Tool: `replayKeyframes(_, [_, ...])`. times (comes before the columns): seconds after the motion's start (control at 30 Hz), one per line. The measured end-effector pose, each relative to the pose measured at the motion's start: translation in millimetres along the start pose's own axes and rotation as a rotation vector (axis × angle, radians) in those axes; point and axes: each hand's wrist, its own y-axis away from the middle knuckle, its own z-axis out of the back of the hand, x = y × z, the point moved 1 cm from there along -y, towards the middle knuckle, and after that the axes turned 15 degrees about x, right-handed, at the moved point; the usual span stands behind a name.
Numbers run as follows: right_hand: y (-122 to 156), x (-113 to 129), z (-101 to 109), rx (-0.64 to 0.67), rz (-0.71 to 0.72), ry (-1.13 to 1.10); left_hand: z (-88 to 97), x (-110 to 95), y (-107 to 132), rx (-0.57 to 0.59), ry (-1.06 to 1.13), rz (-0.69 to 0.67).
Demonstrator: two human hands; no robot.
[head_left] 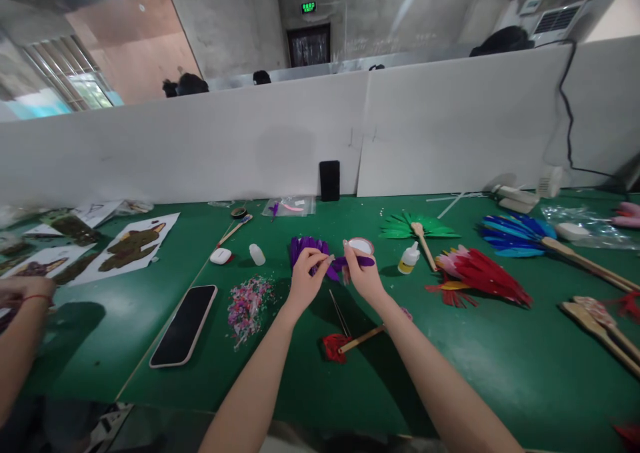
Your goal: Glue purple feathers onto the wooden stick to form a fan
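On the green desk [450, 373], a heap of purple feathers [305, 246] lies just behind both hands, likely kept close for picking. The left hand [307, 278] pinches one end of a single purple feather [367, 261]. The right hand [364, 278] has its fingers closed around the feather's middle (steadying it, I judge), beside a small white pot [361, 245]. The feather's long axis runs left to right, tip pointing right.

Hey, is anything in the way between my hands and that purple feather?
Nothing visible. The left hand and the right hand both pinch the purple feather, just in front of the white pot.
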Motion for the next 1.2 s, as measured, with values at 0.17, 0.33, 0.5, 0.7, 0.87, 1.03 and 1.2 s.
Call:
replayKeyframes(0.17, [1,-3,3,0.041,0.055,0.208,2.0,6,-3,0.014,0.108,0.161])
replayKeyframes(0.33, [3,-4,0,0.084,0.097,0.404,2.3,10,-2,-0.031,0.103,0.253])
replayKeyframes(0.5, [4,-5,-5,0.116,0.114,0.513,3.5,8,0,-0.116,-0.123,0.189])
replayKeyframes(0.7, [5,-7,-6,0.12,0.119,0.569,4.1,5,3,-0.168,-0.175,0.147])
replayKeyframes(0.87, [6,-8,-7,0.112,0.111,0.574,4.4,5,6,-0.16,-0.404,0.089])
replayKeyframes(1.03, [6,-8,-8,0.117,0.11,0.56,4.6,7,7,-0.17,-0.551,0.034])
replayKeyframes(1.2, [6,-7,-7,0.12,0.103,0.538,5.1,12,8,-0.155,-0.524,0.06])
